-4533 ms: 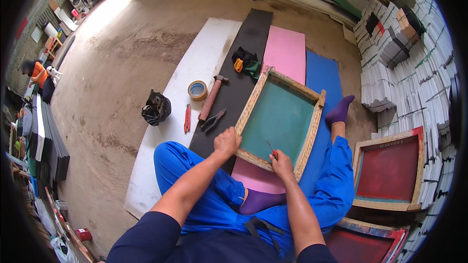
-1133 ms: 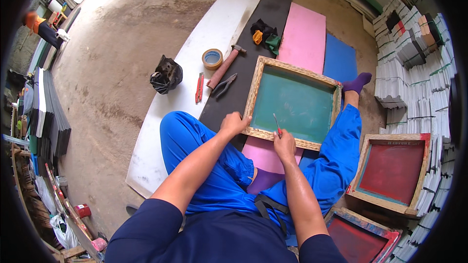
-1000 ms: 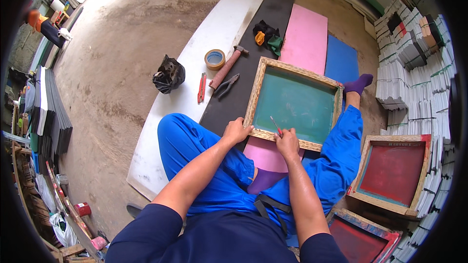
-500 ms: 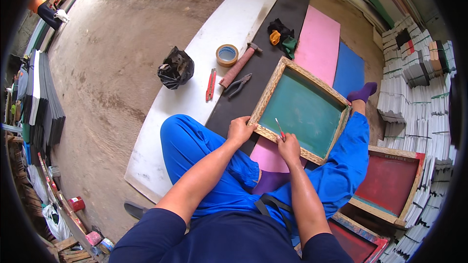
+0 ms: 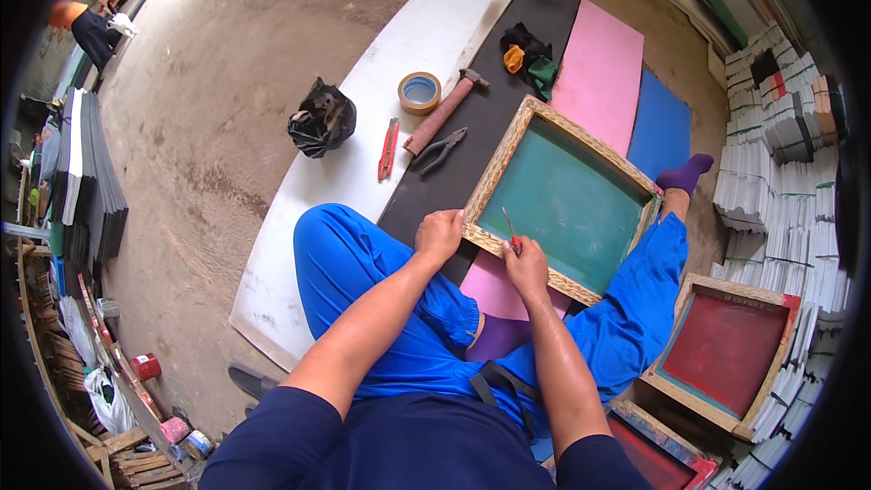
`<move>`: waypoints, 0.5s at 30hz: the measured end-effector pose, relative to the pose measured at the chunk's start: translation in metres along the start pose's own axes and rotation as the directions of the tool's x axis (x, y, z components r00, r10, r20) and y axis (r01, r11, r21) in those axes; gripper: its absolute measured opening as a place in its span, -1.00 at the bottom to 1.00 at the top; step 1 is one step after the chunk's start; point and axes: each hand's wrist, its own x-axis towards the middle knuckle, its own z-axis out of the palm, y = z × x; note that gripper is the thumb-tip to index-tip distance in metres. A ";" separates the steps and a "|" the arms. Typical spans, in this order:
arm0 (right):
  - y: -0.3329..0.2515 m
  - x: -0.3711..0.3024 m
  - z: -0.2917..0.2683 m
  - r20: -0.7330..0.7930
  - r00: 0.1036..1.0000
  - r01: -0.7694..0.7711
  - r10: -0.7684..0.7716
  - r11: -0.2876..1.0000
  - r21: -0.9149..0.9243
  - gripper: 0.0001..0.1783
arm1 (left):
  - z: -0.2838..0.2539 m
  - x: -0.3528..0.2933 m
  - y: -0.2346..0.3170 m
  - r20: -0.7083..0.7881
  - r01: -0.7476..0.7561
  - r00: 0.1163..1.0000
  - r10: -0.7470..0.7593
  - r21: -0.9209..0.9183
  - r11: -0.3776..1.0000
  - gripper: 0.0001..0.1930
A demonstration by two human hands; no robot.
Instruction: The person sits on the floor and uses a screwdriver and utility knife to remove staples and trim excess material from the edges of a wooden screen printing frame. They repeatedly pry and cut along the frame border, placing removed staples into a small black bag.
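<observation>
I sit on the floor in blue trousers with a wooden screen frame (image 5: 502, 161) and its green mesh (image 5: 573, 204) resting across my legs. My left hand (image 5: 439, 235) grips the frame's near left corner. My right hand (image 5: 526, 265) holds a small red-handled tool (image 5: 511, 232) whose thin tip points up over the near edge of the mesh. A hammer (image 5: 445, 111), a tape roll (image 5: 419, 93), pliers (image 5: 443, 149) and a red cutter (image 5: 388, 149) lie on the boards beyond the frame.
White (image 5: 363, 172), black (image 5: 535, 18), pink (image 5: 599, 73) and blue (image 5: 658, 122) boards lie on the concrete floor. A black bag (image 5: 321, 119) sits at left. A red-mesh frame (image 5: 721, 349) lies at right beside stacked white sheets (image 5: 780, 191). Another person (image 5: 91, 27) is far left.
The view has shifted a little, so the frame sits lower and further right in the picture. My hands keep their hold on the frame corner and the small tool.
</observation>
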 end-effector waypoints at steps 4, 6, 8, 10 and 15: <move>0.009 -0.004 0.002 -0.016 0.999 0.040 -0.038 0.989 0.146 -0.66 | 0.006 -0.001 -0.007 -0.195 -0.176 0.964 0.181 0.043 0.983 -0.74; 0.009 -0.005 0.002 -0.024 0.999 0.027 -0.023 0.983 0.180 -0.66 | -0.001 -0.003 0.003 -0.191 -0.303 0.932 0.306 0.048 0.952 -0.77; 0.008 -0.004 0.000 -0.021 1.000 0.020 -0.017 0.980 0.197 -0.66 | -0.002 -0.001 -0.002 -0.131 -0.405 0.897 0.423 0.141 0.903 -0.78; 0.010 -0.003 -0.001 -0.018 1.000 0.020 -0.017 0.979 0.205 -0.67 | -0.005 0.000 -0.004 -0.068 -0.484 0.857 0.511 0.230 0.844 -0.80; 0.015 -0.002 -0.003 0.002 1.000 0.030 -0.031 0.970 0.240 -0.67 | -0.017 0.019 -0.009 0.088 -0.631 0.753 0.652 0.374 0.679 -0.83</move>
